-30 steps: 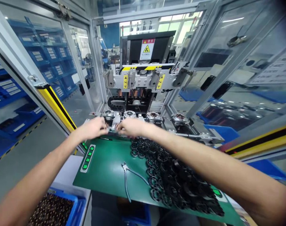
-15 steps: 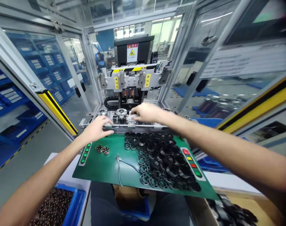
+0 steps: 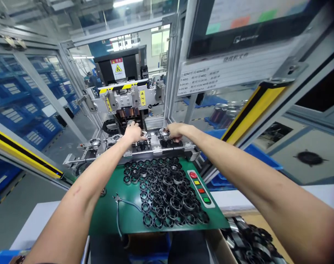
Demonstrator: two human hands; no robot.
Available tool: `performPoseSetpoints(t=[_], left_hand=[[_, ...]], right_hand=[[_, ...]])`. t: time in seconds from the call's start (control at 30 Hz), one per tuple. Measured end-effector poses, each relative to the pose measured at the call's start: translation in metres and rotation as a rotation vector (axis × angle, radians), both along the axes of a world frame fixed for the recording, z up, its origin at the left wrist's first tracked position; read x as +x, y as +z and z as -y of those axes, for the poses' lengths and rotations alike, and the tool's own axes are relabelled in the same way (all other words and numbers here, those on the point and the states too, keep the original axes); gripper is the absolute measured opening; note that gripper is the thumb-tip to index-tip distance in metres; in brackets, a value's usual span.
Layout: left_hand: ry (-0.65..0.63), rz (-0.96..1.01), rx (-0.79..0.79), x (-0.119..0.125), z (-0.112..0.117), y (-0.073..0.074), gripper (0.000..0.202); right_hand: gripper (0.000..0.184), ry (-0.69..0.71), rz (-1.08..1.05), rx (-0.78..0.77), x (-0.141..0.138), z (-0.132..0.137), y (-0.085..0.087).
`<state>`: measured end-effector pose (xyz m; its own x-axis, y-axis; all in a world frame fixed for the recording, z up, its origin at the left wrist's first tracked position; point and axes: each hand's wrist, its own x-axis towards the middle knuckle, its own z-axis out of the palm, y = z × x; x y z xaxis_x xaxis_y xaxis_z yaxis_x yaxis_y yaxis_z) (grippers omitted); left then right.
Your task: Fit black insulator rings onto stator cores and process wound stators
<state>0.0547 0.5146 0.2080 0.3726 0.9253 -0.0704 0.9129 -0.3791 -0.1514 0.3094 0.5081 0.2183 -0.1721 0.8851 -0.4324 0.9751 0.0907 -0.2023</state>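
Observation:
My left hand (image 3: 134, 132) reaches to a round metal fixture in the machine's row, its fingers closed on a small copper-wound stator (image 3: 143, 134). At the fixture (image 3: 164, 136) to the right, my right hand (image 3: 177, 132) pinches another copper-wound stator, partly hidden by the fingers. Two more round fixtures, one of them a silver holder (image 3: 94, 143), sit farther left along the rail. Below the hands, many black ring-shaped cores (image 3: 167, 190) cover the green work surface (image 3: 128, 216). Diagonal cutters (image 3: 118, 209) lie left of them with handles spread.
A button panel (image 3: 201, 189) sits at the right of the green surface. The machine head with warning labels (image 3: 125, 99) stands behind the fixtures. Yellow-black side bars (image 3: 24, 154) flank the opening. A box of dark parts (image 3: 252, 238) is at lower right.
My view has turned right. Both hands have moved rightward along the fixtures; my left hand has gone from spread fingers to closed at a fixture. My left forearm now covers the mat's left side.

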Motion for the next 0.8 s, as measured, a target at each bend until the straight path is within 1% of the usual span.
performPoseSetpoints(t=[0.1, 0.17, 0.23, 0.3, 0.37, 0.43, 0.47, 0.5, 0.53, 0.57, 0.6, 0.67, 0.7, 0.73, 0.77, 0.8], left_hand=[[0.003, -0.055, -0.113, 0.005, -0.017, 0.003, 0.049], [-0.003, -0.069, -0.158, 0.005, -0.024, 0.008, 0.052], [-0.011, -0.073, -0.178, 0.003, -0.026, 0.013, 0.055], [-0.013, -0.070, -0.180, -0.002, -0.021, 0.013, 0.055], [-0.013, -0.058, -0.167, -0.005, -0.011, 0.008, 0.055], [-0.017, -0.037, -0.152, -0.005, -0.001, 0.003, 0.055], [-0.022, -0.024, -0.149, -0.004, 0.003, 0.004, 0.055], [-0.029, -0.009, -0.144, -0.001, 0.005, 0.008, 0.054], [-0.037, 0.010, -0.134, 0.002, 0.007, 0.016, 0.054], [-0.047, 0.034, -0.114, 0.004, 0.007, 0.028, 0.053], [-0.057, 0.064, -0.083, 0.005, 0.008, 0.043, 0.051], [-0.079, 0.135, 0.003, -0.001, 0.015, 0.079, 0.046], [-0.091, 0.169, 0.046, -0.010, 0.023, 0.097, 0.044], [-0.107, 0.197, 0.079, -0.022, 0.036, 0.111, 0.043], [-0.127, 0.219, 0.097, -0.038, 0.054, 0.122, 0.042], [-0.168, 0.240, 0.099, -0.057, 0.077, 0.127, 0.041]], right_hand=[[0.044, -0.004, -0.030, -0.054, -0.006, -0.012, 0.002], [0.043, -0.002, -0.041, -0.070, -0.008, -0.016, 0.010], [0.041, 0.004, -0.046, -0.075, -0.004, -0.018, 0.024], [0.038, 0.010, -0.047, -0.062, 0.003, -0.018, 0.042], [0.036, 0.018, -0.044, -0.027, 0.009, -0.014, 0.060], [0.034, 0.040, -0.033, 0.026, 0.010, -0.002, 0.077], [0.031, 0.062, -0.026, 0.058, 0.008, 0.007, 0.083], [0.025, 0.095, -0.023, 0.091, 0.004, 0.020, 0.087], [0.017, 0.141, -0.025, 0.127, 0.000, 0.036, 0.088], [0.011, 0.197, -0.036, 0.162, -0.006, 0.056, 0.087], [0.010, 0.258, -0.053, 0.191, -0.011, 0.079, 0.084], [0.016, 0.378, -0.113, 0.226, -0.020, 0.132, 0.068], [0.019, 0.424, -0.151, 0.234, -0.023, 0.161, 0.058], [0.022, 0.471, -0.213, 0.250, -0.025, 0.190, 0.046], [0.024, 0.530, -0.359, 0.303, -0.027, 0.219, 0.033], [0.024, 0.569, -0.493, 0.333, -0.030, 0.245, 0.019]])
